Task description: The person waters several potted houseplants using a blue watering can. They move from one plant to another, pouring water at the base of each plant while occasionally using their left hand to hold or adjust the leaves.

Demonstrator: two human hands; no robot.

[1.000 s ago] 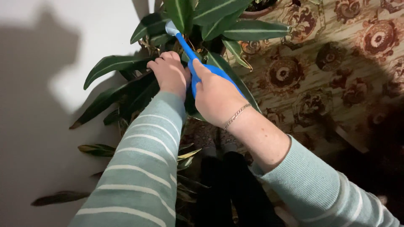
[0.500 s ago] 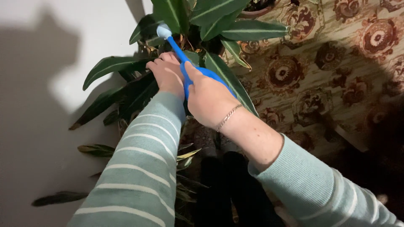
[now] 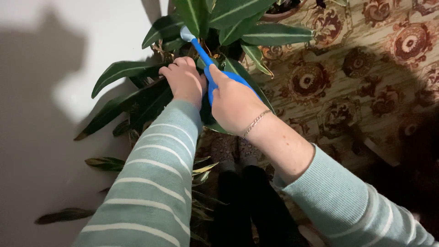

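Fingers of the right hand (image 3: 235, 105) wrap tight around a blue watering tool (image 3: 206, 59) over the plant (image 3: 228, 18). It looks light, hard and smooth; its fat back end is best to hold. Left hand (image 3: 185, 80) curls into leaves. Wall (image 3: 36, 137) is close; carpet (image 3: 366, 68) side has room.

Home: patterned carpet (image 3: 366, 59), potted houseplant (image 3: 228, 23), white wall (image 3: 45, 137).

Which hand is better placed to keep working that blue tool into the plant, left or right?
Right, probably. The right hand already grips the blue tool, whose pale tip points in among the leaves. The left hand holds no tool; it rests on foliage beside it.
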